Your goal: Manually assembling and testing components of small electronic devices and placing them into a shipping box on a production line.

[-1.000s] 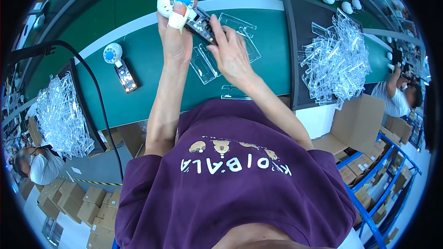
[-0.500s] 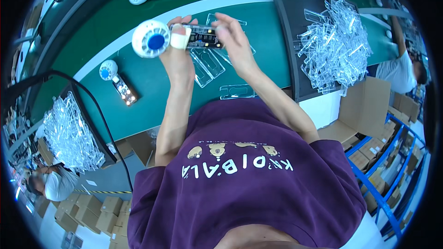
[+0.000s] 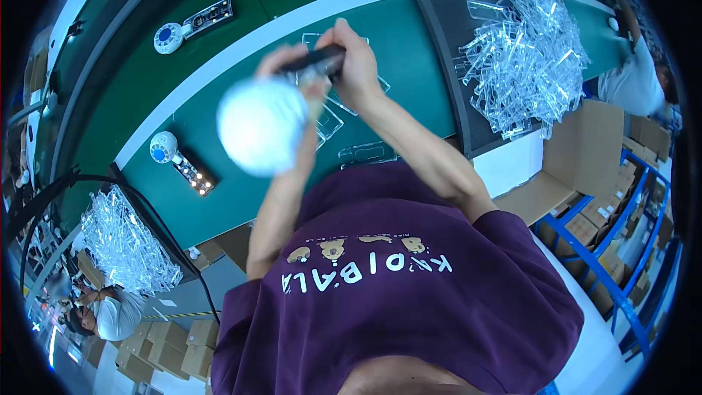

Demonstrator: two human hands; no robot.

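My left hand (image 3: 311, 95) is closed around a device with a white round head (image 3: 263, 126) and a dark narrow body (image 3: 318, 62). Its head is tilted up toward me and blurred, so the blue face is out of sight. Against the far end of the dark body, my right hand (image 3: 358, 66) is closed with thumb and fingers gripping it. Under and beside the hands, clear plastic covers (image 3: 330, 130) lie on the green table (image 3: 241, 201). Another such device (image 3: 165, 148), lit at its body end, rests to the left.
Beyond a white strip (image 3: 292, 11), a similar device (image 3: 170, 36) lies on the green belt. Heaps of clear plastic pieces (image 3: 523, 55) fill the right tray, with another heap (image 3: 131, 241) at left. An open carton (image 3: 585, 146) and a black cable (image 3: 157, 212) are nearby. Other people work at both sides.
The held device has tipped, its white head swinging up toward me and its blue face turning from view. My right hand has closed on the body's end. The belt device appears farther left.
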